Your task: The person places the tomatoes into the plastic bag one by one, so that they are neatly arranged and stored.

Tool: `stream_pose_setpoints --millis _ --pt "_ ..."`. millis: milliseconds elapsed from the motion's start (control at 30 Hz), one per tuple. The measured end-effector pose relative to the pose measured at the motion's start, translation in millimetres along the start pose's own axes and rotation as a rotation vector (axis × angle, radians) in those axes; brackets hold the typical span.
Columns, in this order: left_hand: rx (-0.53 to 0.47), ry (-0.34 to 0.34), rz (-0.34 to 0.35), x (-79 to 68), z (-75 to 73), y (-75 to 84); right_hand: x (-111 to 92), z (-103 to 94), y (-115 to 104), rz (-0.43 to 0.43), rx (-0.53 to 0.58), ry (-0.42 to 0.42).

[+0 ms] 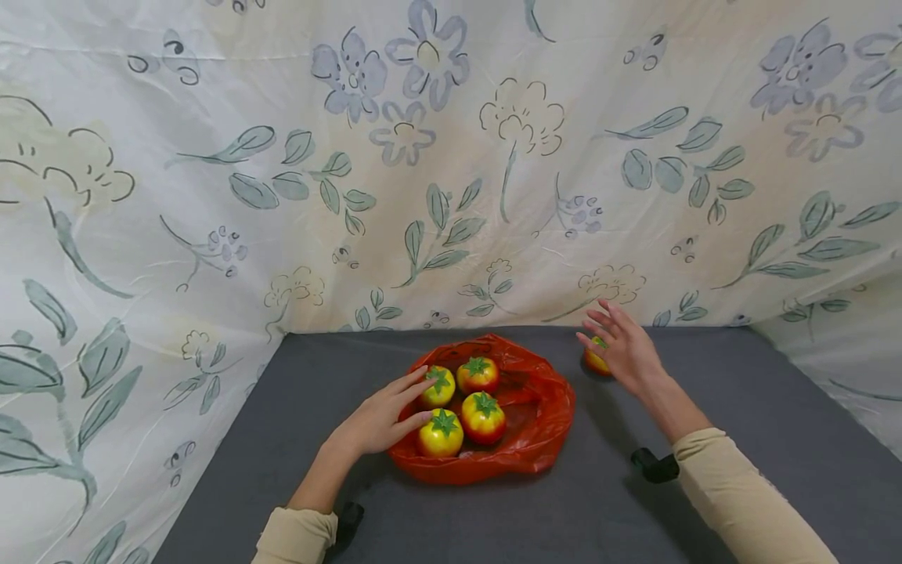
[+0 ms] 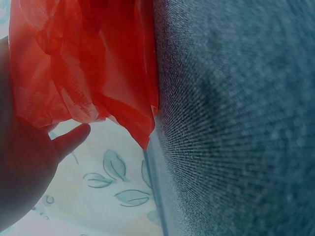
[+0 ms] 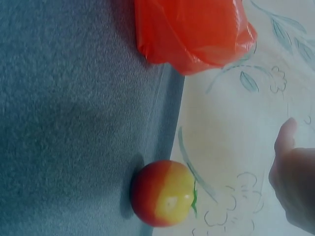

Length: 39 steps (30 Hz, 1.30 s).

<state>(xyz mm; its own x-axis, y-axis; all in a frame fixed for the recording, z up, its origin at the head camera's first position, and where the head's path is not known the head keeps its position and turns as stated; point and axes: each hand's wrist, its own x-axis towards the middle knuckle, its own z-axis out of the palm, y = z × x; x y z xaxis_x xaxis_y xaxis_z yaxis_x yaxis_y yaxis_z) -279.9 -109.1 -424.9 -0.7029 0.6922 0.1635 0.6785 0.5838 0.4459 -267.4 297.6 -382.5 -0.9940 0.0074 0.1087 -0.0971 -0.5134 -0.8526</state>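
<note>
A red plastic bag (image 1: 543, 439) lies with its mouth spread wide on the dark table. Inside its left half sit several red-and-yellow toy tomatoes (image 1: 483, 417) with green leafy tops. My left hand (image 1: 380, 411) rests over the bag's left rim, fingers stretched toward the tomatoes; in the left wrist view its thumb (image 2: 74, 140) shows beside the red plastic. My right hand (image 1: 627, 348) is raised with spread fingers above a lone tomato (image 3: 162, 193) standing right of the bag. The right wrist view shows a gap between that hand and the tomato.
The grey table (image 1: 564, 517) ends at the back against a hanging floral cloth (image 1: 451, 235), which also closes off the left and right sides. A dark wrist-worn piece (image 1: 655, 465) sticks out below the right forearm.
</note>
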Motion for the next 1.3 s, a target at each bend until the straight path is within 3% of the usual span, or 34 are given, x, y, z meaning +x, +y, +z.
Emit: stream_pose_setpoints --millis 400,700,1300 --pt "0.009 0.005 0.000 0.6 2.3 -3.0 -1 -14.3 -6 -0.012 0.069 0.074" --pt "0.002 -0.004 -0.010 0.6 1.3 -2.3 -1 -27.2 -12 -0.008 0.194 0.121" --pt "-0.006 0.002 -0.004 -0.1 2.2 -3.6 -2 -51.8 -18 0.080 0.060 0.350"
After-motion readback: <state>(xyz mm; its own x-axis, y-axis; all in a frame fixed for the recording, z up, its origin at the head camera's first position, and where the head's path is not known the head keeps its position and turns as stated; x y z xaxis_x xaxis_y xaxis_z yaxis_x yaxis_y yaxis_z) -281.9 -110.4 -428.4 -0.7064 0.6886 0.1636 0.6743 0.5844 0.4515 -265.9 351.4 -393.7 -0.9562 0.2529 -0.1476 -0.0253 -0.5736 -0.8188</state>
